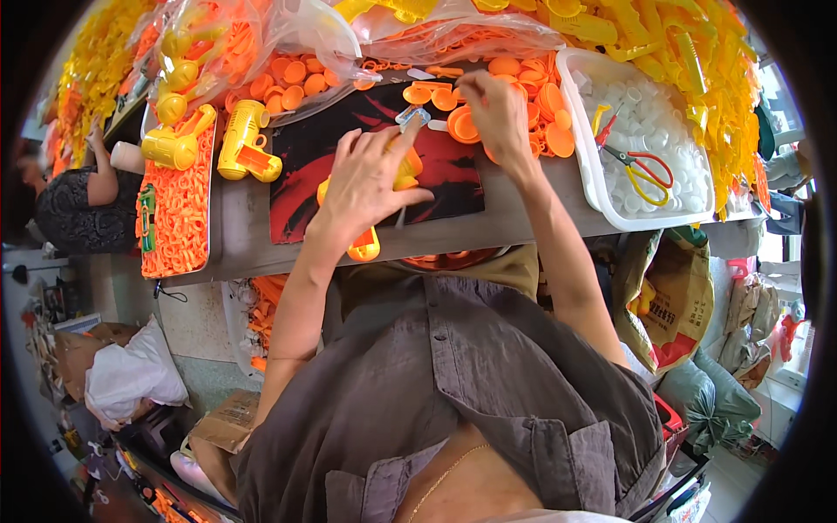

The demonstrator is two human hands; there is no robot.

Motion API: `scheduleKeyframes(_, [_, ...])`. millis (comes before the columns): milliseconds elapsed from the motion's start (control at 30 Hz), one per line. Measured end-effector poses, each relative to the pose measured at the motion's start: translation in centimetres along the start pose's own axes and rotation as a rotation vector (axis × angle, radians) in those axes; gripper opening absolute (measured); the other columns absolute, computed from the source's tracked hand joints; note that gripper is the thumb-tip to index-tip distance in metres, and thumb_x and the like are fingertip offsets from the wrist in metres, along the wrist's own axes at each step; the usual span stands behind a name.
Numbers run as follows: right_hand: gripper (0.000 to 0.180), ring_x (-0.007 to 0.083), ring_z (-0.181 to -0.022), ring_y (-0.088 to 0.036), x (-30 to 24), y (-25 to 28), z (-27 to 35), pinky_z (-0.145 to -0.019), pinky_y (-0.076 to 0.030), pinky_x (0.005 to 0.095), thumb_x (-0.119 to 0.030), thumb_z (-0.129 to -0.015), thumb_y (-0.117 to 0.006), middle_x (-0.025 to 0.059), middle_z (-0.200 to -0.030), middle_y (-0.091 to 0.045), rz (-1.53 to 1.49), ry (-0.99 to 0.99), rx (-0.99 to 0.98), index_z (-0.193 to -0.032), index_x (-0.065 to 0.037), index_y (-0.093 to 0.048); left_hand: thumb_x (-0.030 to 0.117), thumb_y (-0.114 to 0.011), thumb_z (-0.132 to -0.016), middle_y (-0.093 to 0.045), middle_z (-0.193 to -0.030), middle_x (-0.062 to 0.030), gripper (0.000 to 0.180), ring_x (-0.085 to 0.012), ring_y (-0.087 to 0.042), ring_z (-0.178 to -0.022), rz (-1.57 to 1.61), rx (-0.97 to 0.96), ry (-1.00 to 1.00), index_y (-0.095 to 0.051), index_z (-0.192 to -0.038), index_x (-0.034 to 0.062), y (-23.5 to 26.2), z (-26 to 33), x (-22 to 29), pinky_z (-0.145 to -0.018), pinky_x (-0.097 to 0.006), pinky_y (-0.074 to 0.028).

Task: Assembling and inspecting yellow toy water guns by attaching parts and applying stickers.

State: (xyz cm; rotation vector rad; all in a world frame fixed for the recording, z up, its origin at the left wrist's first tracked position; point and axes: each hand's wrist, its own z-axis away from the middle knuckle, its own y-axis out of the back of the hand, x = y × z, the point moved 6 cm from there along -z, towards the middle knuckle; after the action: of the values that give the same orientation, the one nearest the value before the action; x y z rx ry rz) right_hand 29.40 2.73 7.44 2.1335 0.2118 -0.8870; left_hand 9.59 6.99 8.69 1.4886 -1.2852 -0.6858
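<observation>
My left hand curves over a yellow toy hair dryer, which shows between thumb and fingers. The dryer's orange handle part sticks out below the palm. A black and red mat lies under it. Farther right, my right hand is bent down beside a heap of orange round caps, with its fingers drawn together. What those fingertips pinch, if anything, is hidden. Between the hands lie a clear bluish plastic piece and a larger orange round cap.
Another yellow toy dryer lies left of the mat, near a tray of small orange parts. At right, a white tub holds white caps, with scissors on top. Yellow shells pile behind. A person is at far left.
</observation>
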Motion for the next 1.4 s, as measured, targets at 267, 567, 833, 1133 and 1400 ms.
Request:
scheduleKeyframes(267, [0.019,0.0323,-0.093,-0.066,6.1,-4.6,-7.3,-0.08,-0.046,0.0462,-0.018,-0.079,-0.066,0.013,-0.092,-0.071,0.53,0.021,-0.306,-0.094,-0.007,-0.069,0.028,-0.074,-0.082,-0.053,-0.131,-0.0143,0.067,-0.0322,-0.049,-0.121,0.151,0.096,0.279,-0.048,-0.141,0.0111,1.2,6.6,-3.7,-0.103,-0.044,-0.041])
scheduleKeyframes(567, [0.02,0.0328,-0.1,-0.064,8.2,-4.1,-7.6,-0.088,-0.04,0.051,-0.02,-0.081,-0.065,0.0135,-0.098,-0.071,0.553,-0.001,-0.395,-0.098,-0.009,-0.066,0.014,-0.07,-0.087,-0.054,-0.131,-0.0158,0.056,-0.0315,-0.053,-0.12,0.474,0.202,0.346,-0.051,-0.139,0.0101,-0.1,8.2,-4.9,-0.099,-0.039,-0.047])
scheduleKeyframes(833, [0.019,0.015,-0.093,-0.063,-1.4,-1.2,-3.0,-0.09,-0.045,0.0331,-0.017,-0.092,-0.061,0.0049,-0.096,-0.07,-0.134,0.008,-0.324,-0.107,-0.006,-0.067,0.01,-0.075,-0.082,-0.052,-0.134,-0.0149,0.062,-0.0339,-0.051,-0.121,0.442,0.447,0.232,-0.051,-0.139,0.0103,0.6,5.0,-3.4,-0.1,-0.041,-0.045])
scheduleKeyframes(1133, [0.018,0.0084,-0.09,-0.059,-7.8,-3.7,3.5,-0.083,-0.047,0.0259,-0.016,-0.098,-0.058,0.0028,-0.093,-0.064,-0.744,-0.141,-0.662,-0.101,0.002,-0.062,0.012,-0.075,-0.081,-0.066,-0.086,-0.0038,0.016,-0.0237,-0.061,-0.084,0.12,0.58,0.01,-0.07,-0.095,0.0058,3.8,3.7,-2.0,-0.083,-0.036,-0.046])
scheduleKeyframes(1400, [0.014,0.0215,-0.073,-0.058,-9.3,-5.2,4.8,-0.075,-0.042,0.0354,-0.018,-0.09,-0.066,0.0078,-0.077,-0.063,-0.163,0.321,-0.379,-0.093,-0.004,-0.064,0.015,-0.071,-0.087,-0.061,-0.118,-0.0132,0.04,-0.0286,-0.06,-0.102,0.461,0.409,0.282,-0.06,-0.124,0.0044,0.4,7.2,-4.7,-0.091,-0.038,-0.047])
